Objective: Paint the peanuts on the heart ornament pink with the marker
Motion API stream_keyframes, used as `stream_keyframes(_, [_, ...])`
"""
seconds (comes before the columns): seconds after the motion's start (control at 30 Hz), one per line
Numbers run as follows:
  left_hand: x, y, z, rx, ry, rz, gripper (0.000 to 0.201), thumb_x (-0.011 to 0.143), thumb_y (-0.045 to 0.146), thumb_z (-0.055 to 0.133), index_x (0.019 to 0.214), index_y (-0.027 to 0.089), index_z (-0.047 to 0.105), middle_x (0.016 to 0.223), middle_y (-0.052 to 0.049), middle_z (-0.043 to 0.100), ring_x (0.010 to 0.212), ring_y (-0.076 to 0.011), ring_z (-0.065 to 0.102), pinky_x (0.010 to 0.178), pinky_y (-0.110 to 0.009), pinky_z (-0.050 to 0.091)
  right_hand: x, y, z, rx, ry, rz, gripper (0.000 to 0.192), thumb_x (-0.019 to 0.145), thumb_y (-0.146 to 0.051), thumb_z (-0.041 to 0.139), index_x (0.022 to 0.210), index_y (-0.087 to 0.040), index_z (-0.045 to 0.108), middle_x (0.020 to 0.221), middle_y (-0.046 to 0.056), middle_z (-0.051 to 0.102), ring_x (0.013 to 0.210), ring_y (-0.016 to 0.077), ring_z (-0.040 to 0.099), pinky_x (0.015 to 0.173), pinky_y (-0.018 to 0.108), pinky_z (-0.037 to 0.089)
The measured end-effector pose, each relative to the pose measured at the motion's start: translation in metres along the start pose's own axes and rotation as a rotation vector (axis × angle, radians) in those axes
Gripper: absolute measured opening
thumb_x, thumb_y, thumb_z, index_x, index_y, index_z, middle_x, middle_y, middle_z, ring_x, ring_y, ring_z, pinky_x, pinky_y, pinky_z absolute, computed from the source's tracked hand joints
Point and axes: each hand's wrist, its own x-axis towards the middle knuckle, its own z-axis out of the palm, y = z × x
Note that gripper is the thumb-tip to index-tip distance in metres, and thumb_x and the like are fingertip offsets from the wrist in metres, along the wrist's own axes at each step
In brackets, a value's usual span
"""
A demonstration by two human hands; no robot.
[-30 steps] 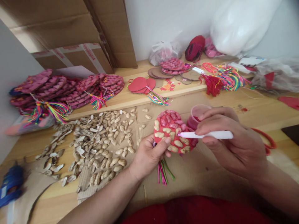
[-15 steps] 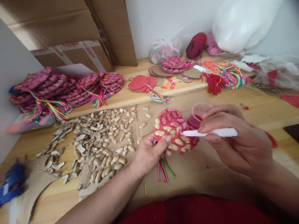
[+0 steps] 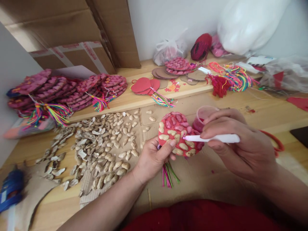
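My left hand [image 3: 158, 153] grips the lower left edge of a red gourd-shaped panel [image 3: 178, 118], its thumb on the front. Peanut shells cover the panel; those at the top are pink and the lower ones are plain tan. A pink and green tassel [image 3: 169, 175] hangs below it. Between the fingers and thumb of my right hand [image 3: 237, 144] is a white brush pen [image 3: 221, 138], its pink tip touching a shell near the panel's middle. Behind the panel and right hand stands a clear cup [image 3: 207, 112] of pink liquid, partly hidden.
Peanut shells [image 3: 108, 144] spread over cardboard at left, with a blue glue gun [image 3: 12, 189] at far left. Along the raised back shelf lie stacked pink panels [image 3: 43, 85], red cutouts [image 3: 145, 86], colourful tassels [image 3: 238, 77] and red yarn [image 3: 201, 47]. A large cardboard box [image 3: 60, 29] stands behind.
The brush pen and my right hand have shifted slightly left, with the tip still at the panel's middle. My left hand holds the panel almost unmoved.
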Motion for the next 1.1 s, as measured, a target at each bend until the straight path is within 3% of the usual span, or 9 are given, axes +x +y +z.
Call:
stream_keyframes(0.6, [-0.0003,0.0031,0.0018,-0.036,0.024,-0.036,0.032,0.084,0.048,0.080,0.081,0.017,0.072,0.068,0.000,0.070,0.053,-0.0071,0.054,0.050,-0.019,0.038,0.0001,0.0008,-0.0029,-0.016,-0.009,-0.002,0.010,0.092,-0.025,0.063,0.101,-0.027,0.065,0.087,0.000,0.071,0.105,0.0226,0.062,0.099,0.041,0.051])
stream_keyframes(1.1, [-0.0003,0.0003,0.0002,-0.007,-0.010,0.012,0.027,0.089,0.043,0.077,0.085,0.016,0.073,0.079,-0.002,0.074,0.058,-0.0069,0.058,0.054,-0.018,0.043,-0.0007,0.0005,-0.0035,-0.008,-0.006,0.000,0.010,0.091,-0.024,0.063,0.101,-0.026,0.066,0.089,0.001,0.070,0.106,0.0222,0.063,0.100,0.041,0.050])
